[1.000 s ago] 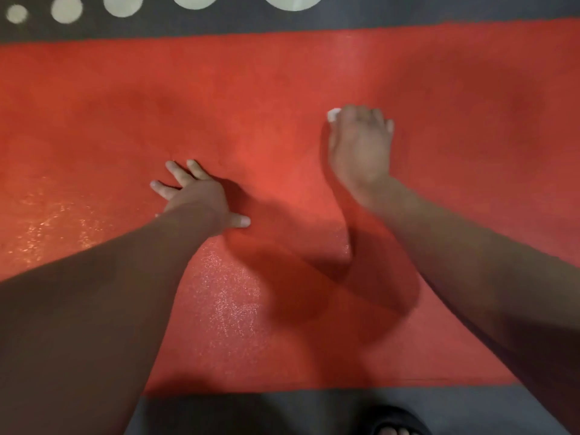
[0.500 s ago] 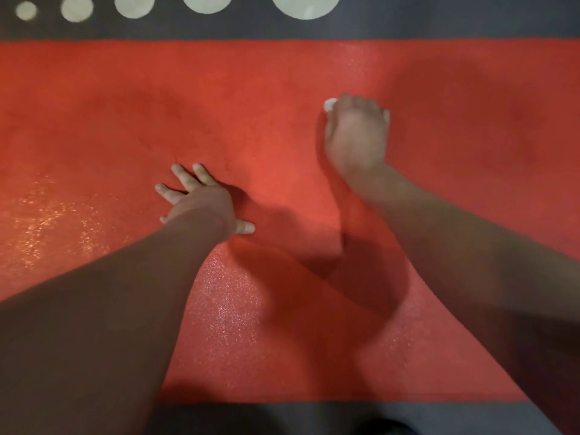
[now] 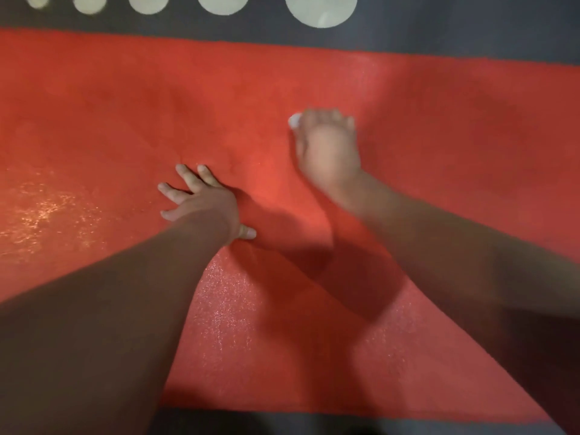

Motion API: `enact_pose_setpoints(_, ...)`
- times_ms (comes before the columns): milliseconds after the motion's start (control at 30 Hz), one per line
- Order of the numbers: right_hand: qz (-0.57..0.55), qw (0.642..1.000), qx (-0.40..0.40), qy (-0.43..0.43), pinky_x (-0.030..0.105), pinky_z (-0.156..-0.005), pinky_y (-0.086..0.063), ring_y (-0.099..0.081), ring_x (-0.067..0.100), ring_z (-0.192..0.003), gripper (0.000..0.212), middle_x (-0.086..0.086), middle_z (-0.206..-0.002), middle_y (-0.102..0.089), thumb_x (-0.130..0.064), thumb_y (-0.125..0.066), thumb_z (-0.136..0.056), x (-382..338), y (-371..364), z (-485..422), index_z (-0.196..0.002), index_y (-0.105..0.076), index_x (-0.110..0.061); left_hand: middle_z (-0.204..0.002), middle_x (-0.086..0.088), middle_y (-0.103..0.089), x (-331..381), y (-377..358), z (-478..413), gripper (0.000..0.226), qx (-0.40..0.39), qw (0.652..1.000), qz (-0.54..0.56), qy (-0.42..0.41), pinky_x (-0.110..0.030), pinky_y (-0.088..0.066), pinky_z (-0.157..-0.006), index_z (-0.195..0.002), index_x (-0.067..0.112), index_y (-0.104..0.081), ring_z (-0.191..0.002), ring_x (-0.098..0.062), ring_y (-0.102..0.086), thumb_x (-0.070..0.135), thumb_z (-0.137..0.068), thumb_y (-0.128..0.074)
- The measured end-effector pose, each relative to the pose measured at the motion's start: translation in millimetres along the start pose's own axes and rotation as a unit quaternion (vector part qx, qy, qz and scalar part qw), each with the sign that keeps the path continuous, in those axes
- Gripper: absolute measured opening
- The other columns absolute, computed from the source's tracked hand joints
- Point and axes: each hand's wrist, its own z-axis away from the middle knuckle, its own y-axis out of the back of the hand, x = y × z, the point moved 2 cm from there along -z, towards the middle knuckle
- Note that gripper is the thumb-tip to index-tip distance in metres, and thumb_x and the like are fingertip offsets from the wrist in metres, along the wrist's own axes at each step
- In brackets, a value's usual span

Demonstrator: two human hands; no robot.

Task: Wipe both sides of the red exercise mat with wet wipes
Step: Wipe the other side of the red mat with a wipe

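Upper face of red mat (image 3: pixel 439 120) partly wiped: wet sheen near and left. The left hand (image 3: pixel 204 202) presses flat, fingers spread; the right hand (image 3: pixel 329 146) grips the wipe (image 3: pixel 295 120). Underside judged outstanding.

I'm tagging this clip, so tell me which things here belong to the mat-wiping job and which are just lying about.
Part of the job:
red mat
wet wipe, peeking out from under the right hand
left hand, spread flat on the red mat

Just there:
dark floor covering
pale circles printed on it
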Motion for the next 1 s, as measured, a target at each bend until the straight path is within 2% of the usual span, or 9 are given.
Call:
enact_pose_setpoints(100,-0.038,0.972,-0.064,0.221,0.042,-0.071,-0.040,-0.059,0.032,-0.083,0.019,0.006,-0.084,-0.064,-0.030,-0.051,-0.097,-27.0,-3.7,31.1,-0.095,-0.066,-0.019,-0.160,-0.017,0.036,-0.9,0.2,-0.8,0.156,0.003,1.000,0.005,0.006,-0.069,-0.020,-0.117,-0.153,0.012,0.030,-0.148,-0.055,0.015,0.059,-0.063,-0.088)
enact_pose_setpoints(167,-0.007,0.962,-0.077,0.261,0.042,-0.073,-0.040,-0.059,0.031,-0.086,0.023,0.005,-0.087,-0.065,-0.034,-0.046,-0.098,-8.6,-2.1,8.6,-0.099,-0.066,-0.023,-0.160,-0.016,0.037,0.1,0.6,-1.4,0.156,-0.005,1.000,0.009,0.007,-0.068,-0.019,-0.117,-0.153,0.012,0.030,-0.148,-0.054,0.016,0.058,-0.063,-0.089)
enact_pose_setpoints(400,0.076,0.990,-0.003,-0.115,0.044,-0.093,-0.036,-0.055,0.034,-0.113,0.031,0.013,-0.114,-0.066,-0.030,-0.036,-0.101,46.4,-0.6,-81.0,-0.114,-0.059,-0.013,-0.159,-0.015,0.038,-1.3,2.2,-0.7,0.156,-0.010,1.000,0.021,0.010,-0.068,-0.016,-0.118,-0.153,0.013,0.031,-0.148,-0.053,0.018,0.055,-0.063,-0.090)
enact_pose_setpoints(467,0.034,0.997,-0.020,-0.066,0.043,-0.089,-0.039,-0.058,0.034,-0.104,0.030,0.012,-0.106,-0.068,-0.028,-0.036,-0.100,10.9,-5.5,-61.3,-0.109,-0.062,-0.016,-0.159,-0.015,0.038,-1.7,2.1,-0.5,0.157,-0.007,1.000,0.025,0.016,-0.068,-0.017,-0.118,-0.153,0.013,0.030,-0.148,-0.053,0.018,0.055,-0.062,-0.091)
enact_pose_setpoints(633,-0.027,0.962,-0.079,0.259,0.041,-0.073,-0.038,-0.059,0.031,-0.087,0.025,0.005,-0.088,-0.067,-0.031,-0.045,-0.097,-31.3,-16.8,-8.1,-0.097,-0.068,-0.021,-0.158,-0.014,0.040,-1.6,-0.5,-4.1,0.157,-0.010,0.999,0.030,0.009,-0.068,-0.015,-0.118,-0.153,0.013,0.031,-0.148,-0.053,0.020,0.053,-0.062,-0.091)
enact_pose_setpoints(733,0.040,0.997,-0.014,0.069,0.045,-0.085,-0.039,-0.058,0.035,-0.100,0.033,0.008,-0.105,-0.070,-0.034,-0.038,-0.097,15.3,-15.7,-53.8,-0.109,-0.066,-0.022,-0.157,-0.014,0.042,0.0,0.4,-5.7,0.157,-0.022,0.999,0.032,0.016,-0.068,-0.014,-0.118,-0.152,0.014,0.033,-0.147,-0.052,0.022,0.051,-0.063,-0.092)
enact_pose_setpoints(833,0.066,0.981,0.030,-0.181,0.045,-0.094,-0.037,-0.055,0.033,-0.113,0.031,0.010,-0.113,-0.067,-0.035,-0.037,-0.100,54.6,-9.0,-82.5,-0.112,-0.060,-0.017,-0.156,-0.014,0.044,2.4,1.7,-6.6,0.157,-0.028,0.999,0.032,0.017,-0.068,-0.013,-0.118,-0.151,0.014,0.033,-0.147,-0.053,0.022,0.049,-0.063,-0.092)
enact_pose_setpoints(900,0.037,0.986,0.003,-0.161,0.043,-0.094,-0.038,-0.055,0.033,-0.113,0.027,0.008,-0.113,-0.067,-0.030,-0.040,-0.098,31.9,-13.5,-84.1,-0.113,-0.061,-0.020,-0.155,-0.014,0.044,2.5,1.4,-7.1,0.158,-0.030,0.999,0.031,0.020,-0.068,-0.013,-0.119,-0.151,0.014,0.034,-0.147,-0.053,0.023,0.050,-0.062,-0.092)
enact_pose_setpoints(1000,-0.045,0.997,-0.061,0.032,0.044,-0.090,-0.042,-0.057,0.036,-0.105,0.026,0.012,-0.105,-0.068,-0.027,-0.044,-0.098,-26.1,-26.5,-62.6,-0.108,-0.064,-0.015,-0.156,-0.014,0.044,2.4,0.4,-8.5,0.159,-0.027,0.999,0.025,0.025,-0.068,-0.014,-0.119,-0.151,0.015,0.033,-0.147,-0.052,0.022,0.051,-0.061,-0.092)
